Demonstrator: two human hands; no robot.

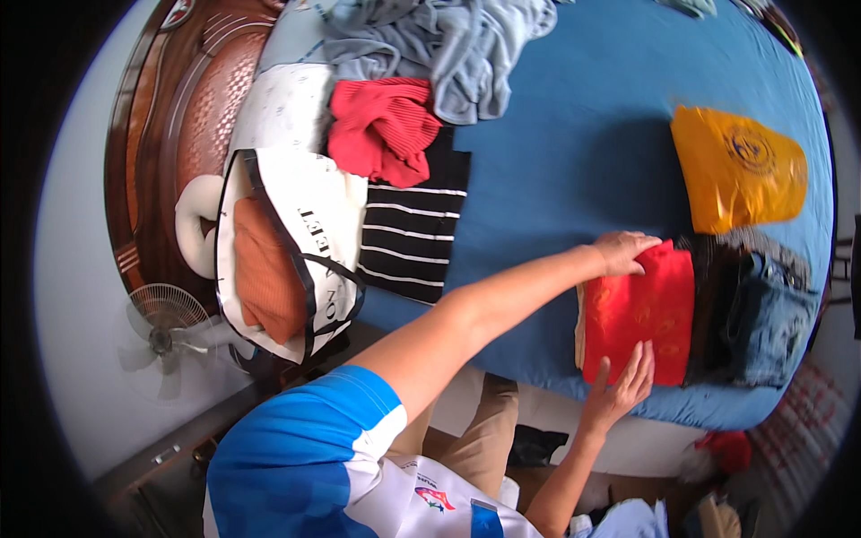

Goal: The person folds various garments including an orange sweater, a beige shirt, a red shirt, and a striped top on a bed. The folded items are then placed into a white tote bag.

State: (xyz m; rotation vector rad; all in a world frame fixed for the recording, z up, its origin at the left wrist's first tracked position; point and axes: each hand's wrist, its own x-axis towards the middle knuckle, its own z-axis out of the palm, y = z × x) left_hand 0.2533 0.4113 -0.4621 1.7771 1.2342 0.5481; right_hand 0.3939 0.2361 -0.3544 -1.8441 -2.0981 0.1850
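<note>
A folded red cloth (635, 316) with a faint gold pattern lies near the bed's edge. My left hand (624, 253) reaches across to its far left corner, with fingers and thumb spread and resting on the fabric. Over the near edge is my right hand (622, 389), palm down, with fingers extended and thumb apart; whether it presses on the cloth is hard to tell. A pale layer shows along the cloth's left side. Right beside the red cloth lie a dark folded garment (714, 316) and folded blue jeans (773, 323).
A yellow plastic bag (740, 171) stands beyond the clothes on the blue bed sheet (572, 74). Leftward are a black striped garment (410, 235), a red ribbed garment (383, 128), a grey blanket (464, 54) and a white tote bag (329, 202) holding an orange-brown garment (266, 269). A fan (161, 339) stands far left.
</note>
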